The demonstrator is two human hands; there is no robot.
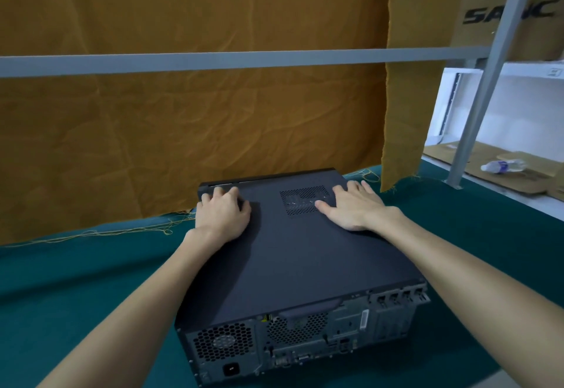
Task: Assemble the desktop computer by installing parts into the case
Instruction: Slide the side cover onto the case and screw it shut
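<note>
With both hands, left hand and right hand, flat and fingers spread on the cover, press evenly and slide it fully home.

One computer case, two hands, one plastic bottle.

Case lies flat on the desk, centre to lower centre of frame, rear panel toward the bottom edge. Cover panel on top. Left hand rests on the cover's far left corner, right hand flat on its far right part, just beside the vent grille. Curtain hangs behind the case, with a rail across it. Shelf rack at upper right; bottle lies on its lower shelf, box above.
</note>
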